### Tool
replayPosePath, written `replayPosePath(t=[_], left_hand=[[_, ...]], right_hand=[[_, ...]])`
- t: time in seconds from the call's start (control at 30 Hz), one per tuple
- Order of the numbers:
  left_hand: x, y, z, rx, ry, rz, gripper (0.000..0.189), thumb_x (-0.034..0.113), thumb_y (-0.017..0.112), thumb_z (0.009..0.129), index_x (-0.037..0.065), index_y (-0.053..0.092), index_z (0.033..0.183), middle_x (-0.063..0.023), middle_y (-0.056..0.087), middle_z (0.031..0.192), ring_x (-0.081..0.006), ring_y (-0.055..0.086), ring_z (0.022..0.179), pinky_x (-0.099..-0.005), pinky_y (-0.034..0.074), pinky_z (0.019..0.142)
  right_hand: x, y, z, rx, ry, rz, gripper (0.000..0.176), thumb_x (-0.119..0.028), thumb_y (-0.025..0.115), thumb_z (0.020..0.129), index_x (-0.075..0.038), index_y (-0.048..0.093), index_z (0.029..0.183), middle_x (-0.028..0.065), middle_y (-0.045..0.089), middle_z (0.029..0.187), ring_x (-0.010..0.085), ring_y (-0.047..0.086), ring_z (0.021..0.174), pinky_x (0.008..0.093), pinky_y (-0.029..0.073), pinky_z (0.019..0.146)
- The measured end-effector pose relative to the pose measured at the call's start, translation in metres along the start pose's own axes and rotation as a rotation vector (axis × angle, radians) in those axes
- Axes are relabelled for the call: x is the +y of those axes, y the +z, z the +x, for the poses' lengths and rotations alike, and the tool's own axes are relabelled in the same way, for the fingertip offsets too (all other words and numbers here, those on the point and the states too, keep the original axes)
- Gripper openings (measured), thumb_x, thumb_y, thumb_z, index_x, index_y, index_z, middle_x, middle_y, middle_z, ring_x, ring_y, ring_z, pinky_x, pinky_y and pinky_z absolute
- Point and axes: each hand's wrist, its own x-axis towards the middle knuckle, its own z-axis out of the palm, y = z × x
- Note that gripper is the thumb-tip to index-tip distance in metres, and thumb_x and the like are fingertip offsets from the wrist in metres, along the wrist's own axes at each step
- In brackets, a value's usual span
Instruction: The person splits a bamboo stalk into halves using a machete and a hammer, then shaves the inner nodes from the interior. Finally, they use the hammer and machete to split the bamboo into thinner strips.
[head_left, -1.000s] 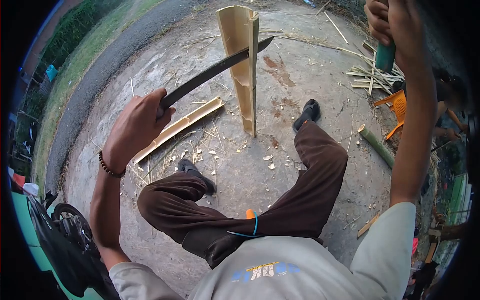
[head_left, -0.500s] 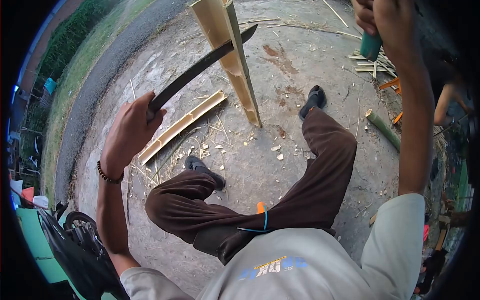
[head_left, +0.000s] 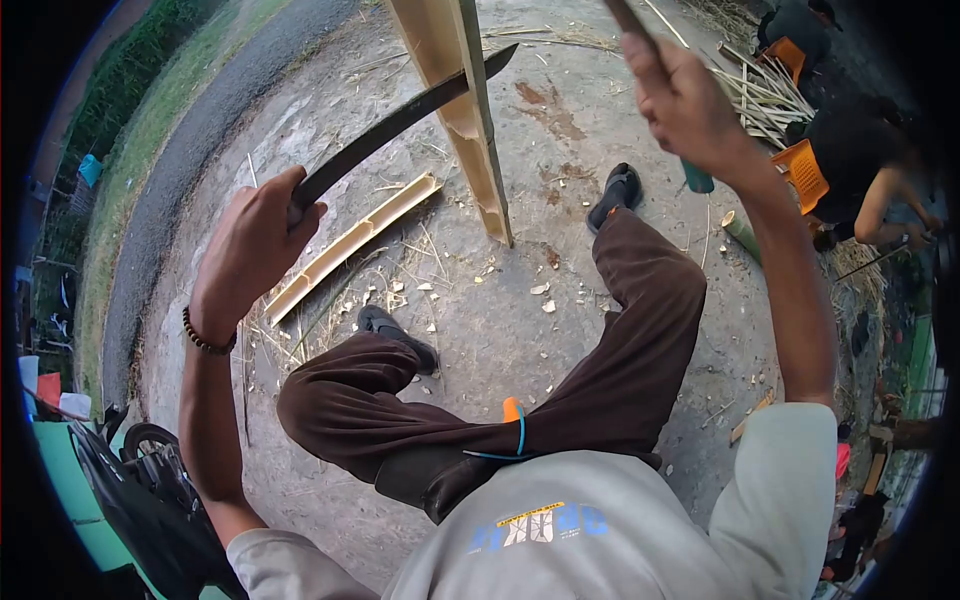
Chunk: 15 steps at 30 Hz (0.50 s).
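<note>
My left hand (head_left: 250, 240) is closed round the handle of a long dark machete (head_left: 395, 125). The blade slants up to the right, and its far part lies in an upright split bamboo piece (head_left: 455, 110) that stands on the ground. At the upper right, my right hand (head_left: 690, 105) grips a tool with a green handle (head_left: 697, 178); its dark upper part runs out of the top of the view. Another split bamboo half (head_left: 350, 245) lies on the ground right of my left hand, its hollow side showing.
A green bamboo length (head_left: 741, 235) and a pile of strips (head_left: 765, 100) lie at the right. Two people sit near orange chairs (head_left: 800, 175) there. A black motorbike (head_left: 125, 500) stands at lower left. Bamboo chips are scattered round my feet.
My right hand has come down and to the left with the green-handled tool. The machete and my left hand have barely moved. More of the people at the right now shows.
</note>
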Motion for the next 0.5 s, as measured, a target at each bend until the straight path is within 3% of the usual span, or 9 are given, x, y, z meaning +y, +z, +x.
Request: replayPosePath(t=[0.07, 0.1, 0.2, 0.27, 0.33, 0.4, 0.43, 0.47, 0.5], left_hand=[[0.005, -0.001, 0.001, 0.018, 0.043, 0.034, 0.028, 0.020, 0.070, 0.090, -0.004, 0.059, 0.101, -0.0182, 0.056, 0.067, -0.0311, 0.051, 0.057, -0.0414, 0.042, 0.059], [0.001, 0.002, 0.007, 0.021, 0.075, 0.040, 0.029, 0.020, 0.070, 0.089, -0.004, 0.060, 0.102, -0.0179, 0.056, 0.066, -0.0301, 0.051, 0.056, -0.0410, 0.042, 0.058], [-0.008, 0.013, 0.000, 0.079, 0.113, -0.005, 0.028, 0.018, 0.071, 0.089, -0.004, 0.060, 0.103, -0.0165, 0.055, 0.063, -0.0267, 0.049, 0.052, -0.0395, 0.041, 0.055], [0.003, 0.007, 0.003, 0.028, 0.040, 0.049, 0.022, 0.017, 0.067, 0.091, -0.002, 0.057, 0.090, -0.0189, 0.058, 0.066, -0.0373, 0.059, 0.062, -0.0440, 0.044, 0.060], [0.005, 0.004, 0.005, 0.024, 0.018, 0.037, 0.023, 0.017, 0.067, 0.091, -0.003, 0.056, 0.090, -0.0188, 0.058, 0.066, -0.0368, 0.059, 0.063, -0.0441, 0.044, 0.060], [0.008, 0.002, 0.005, -0.028, -0.018, 0.035, 0.023, 0.018, 0.067, 0.091, -0.003, 0.057, 0.092, -0.0192, 0.058, 0.066, -0.0370, 0.059, 0.063, -0.0439, 0.044, 0.059], [0.006, 0.005, 0.001, -0.023, -0.019, 0.034, 0.023, 0.018, 0.067, 0.091, -0.003, 0.057, 0.092, -0.0192, 0.058, 0.066, -0.0370, 0.059, 0.063, -0.0439, 0.044, 0.059], [0.004, 0.011, -0.001, 0.046, 0.050, 0.044, 0.023, 0.018, 0.067, 0.091, -0.003, 0.058, 0.093, -0.0194, 0.057, 0.066, -0.0372, 0.059, 0.062, -0.0439, 0.044, 0.059], [0.003, 0.015, 0.003, 0.111, 0.129, 0.050, 0.023, 0.018, 0.066, 0.092, -0.004, 0.058, 0.094, -0.0196, 0.057, 0.066, -0.0374, 0.059, 0.061, -0.0439, 0.043, 0.058]], right_hand=[[0.032, 0.044, 0.003, -0.054, -0.281, -0.445, 0.045, -0.044, 0.041, 0.106, -0.003, 0.057, 0.095, 0.0004, 0.055, 0.065, 0.0097, 0.052, 0.049, 0.0281, 0.044, 0.048], [0.024, 0.024, 0.004, -0.206, 0.090, -0.194, 0.045, -0.045, 0.044, 0.105, -0.002, 0.058, 0.100, -0.0007, 0.053, 0.065, 0.0071, 0.051, 0.050, 0.0254, 0.041, 0.044], [-0.006, -0.007, -0.002, 0.024, -0.042, -0.053, 0.043, -0.043, 0.045, 0.105, -0.004, 0.059, 0.099, -0.0018, 0.050, 0.063, 0.0043, 0.049, 0.050, 0.0226, 0.039, 0.042], [0.024, -0.057, 0.018, -0.136, -0.084, 0.364, 0.040, -0.041, 0.044, 0.105, -0.008, 0.054, 0.085, -0.0046, 0.043, 0.057, 0.0013, 0.043, 0.046, 0.0207, 0.037, 0.041], [0.087, -0.085, 0.065, -0.269, -0.462, 0.129, 0.044, -0.042, 0.044, 0.105, -0.007, 0.051, 0.080, -0.0035, 0.046, 0.059, 0.0025, 0.045, 0.047, 0.0212, 0.038, 0.043], [0.000, -0.001, 0.007, 0.130, -0.130, 0.211, 0.046, -0.043, 0.044, 0.105, -0.004, 0.052, 0.080, -0.0014, 0.048, 0.060, 0.0075, 0.049, 0.050, 0.0257, 0.040, 0.046], [0.028, 0.024, 0.008, -0.049, -0.081, -0.117, 0.047, -0.043, 0.044, 0.105, -0.003, 0.051, 0.080, 0.0000, 0.048, 0.061, 0.0120, 0.052, 0.051, 0.0315, 0.044, 0.049], [0.025, 0.060, 0.004, -0.001, -0.362, -0.340, 0.040, -0.042, 0.043, 0.105, -0.008, 0.046, 0.086, -0.0036, 0.042, 0.061, 0.0052, 0.041, 0.043, 0.0217, 0.036, 0.038], [0.026, 0.050, -0.004, -0.106, -0.093, -0.183, 0.039, -0.041, 0.043, 0.106, -0.008, 0.046, 0.087, -0.0039, 0.042, 0.061, 0.0046, 0.041, 0.044, 0.0216, 0.035, 0.038]])
